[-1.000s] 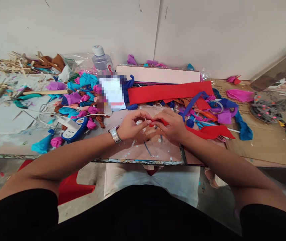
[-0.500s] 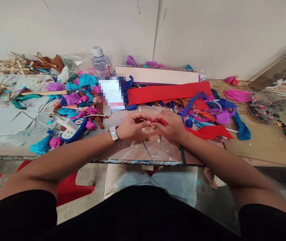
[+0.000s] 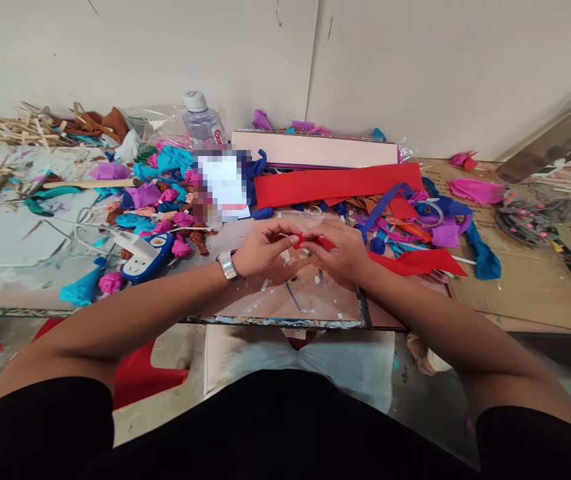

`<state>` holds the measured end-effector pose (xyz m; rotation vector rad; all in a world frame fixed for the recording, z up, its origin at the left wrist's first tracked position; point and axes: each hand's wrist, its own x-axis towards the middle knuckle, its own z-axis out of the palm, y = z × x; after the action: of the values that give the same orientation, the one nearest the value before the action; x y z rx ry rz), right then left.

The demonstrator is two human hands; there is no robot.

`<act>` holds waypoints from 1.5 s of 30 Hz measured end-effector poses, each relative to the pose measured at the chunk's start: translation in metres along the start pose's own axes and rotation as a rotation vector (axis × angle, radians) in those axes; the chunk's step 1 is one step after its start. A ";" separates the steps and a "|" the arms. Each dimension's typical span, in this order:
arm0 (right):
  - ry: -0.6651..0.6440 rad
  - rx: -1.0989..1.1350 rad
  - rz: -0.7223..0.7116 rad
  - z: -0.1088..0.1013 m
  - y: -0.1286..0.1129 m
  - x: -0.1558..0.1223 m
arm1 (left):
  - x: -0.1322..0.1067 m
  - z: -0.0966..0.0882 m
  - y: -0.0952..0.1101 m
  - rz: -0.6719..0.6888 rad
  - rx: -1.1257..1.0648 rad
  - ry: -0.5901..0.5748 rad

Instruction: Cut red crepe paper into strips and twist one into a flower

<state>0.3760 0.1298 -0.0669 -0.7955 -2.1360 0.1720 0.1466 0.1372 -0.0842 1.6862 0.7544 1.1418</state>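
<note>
A small piece of red crepe-like material [image 3: 324, 243] is pinched between my two hands, low over the table front. My left hand [image 3: 264, 250], with a silver watch [image 3: 228, 265] on its wrist, has thumb and fingertips closed at the left end of the piece. My right hand [image 3: 344, 250] curls over the rest, and its fingers hide part of the material. Beside my right wrist lies a red strip [image 3: 418, 262]; whether it joins the held piece is hidden. A wide red band [image 3: 338, 185] lies flat just behind my hands.
Rolled and crumpled coloured flowers [image 3: 140, 197] heap on the left with a blue-white power socket [image 3: 148, 260] and green-handled pliers [image 3: 40, 203]. A water bottle [image 3: 203, 120] stands behind. Right are tangled scraps [image 3: 445, 230], cardboard [image 3: 495, 287] and a dish of pins [image 3: 523, 217].
Slightly more of the red piece shows between my fingertips now. Both hands stay in nearly the same place, and the things on the table have not moved.
</note>
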 end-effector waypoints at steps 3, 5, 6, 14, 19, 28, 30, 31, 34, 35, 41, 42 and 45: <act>0.013 -0.008 -0.002 0.001 0.000 -0.001 | 0.000 0.000 0.000 -0.001 -0.035 0.011; 0.027 -0.007 -0.017 0.001 0.000 -0.002 | 0.000 0.001 0.001 -0.004 -0.069 0.006; 0.035 -0.004 -0.022 0.001 0.000 -0.002 | 0.000 0.001 0.001 -0.006 -0.086 -0.001; 0.015 0.002 -0.008 -0.003 -0.003 0.001 | 0.000 0.001 0.002 -0.022 -0.110 -0.026; 0.030 0.005 -0.028 -0.003 -0.002 0.001 | 0.001 -0.002 0.002 0.001 -0.030 -0.009; 0.024 0.023 -0.021 -0.001 0.001 -0.001 | 0.001 -0.005 0.001 0.084 0.047 -0.005; 0.038 0.026 -0.024 -0.001 0.001 0.000 | 0.001 -0.005 0.002 0.144 0.092 -0.002; 0.040 0.027 -0.019 -0.001 0.001 0.000 | 0.001 -0.005 0.003 0.174 0.127 -0.001; 0.034 0.030 0.003 -0.001 0.002 0.000 | 0.001 -0.007 0.007 0.229 0.200 -0.015; 0.032 0.034 0.005 -0.001 0.002 0.000 | 0.001 -0.007 0.008 0.238 0.210 -0.021; -0.007 0.061 0.014 -0.002 0.002 0.001 | 0.003 -0.010 0.008 0.224 0.248 -0.022; -0.018 0.068 0.015 -0.002 0.001 0.001 | 0.003 -0.011 0.007 0.219 0.248 -0.018; -0.034 0.089 -0.001 -0.003 0.000 0.002 | 0.003 -0.012 0.006 0.222 0.244 -0.019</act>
<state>0.3775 0.1303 -0.0640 -0.7442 -2.1450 0.2804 0.1364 0.1417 -0.0765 2.0227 0.7313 1.2208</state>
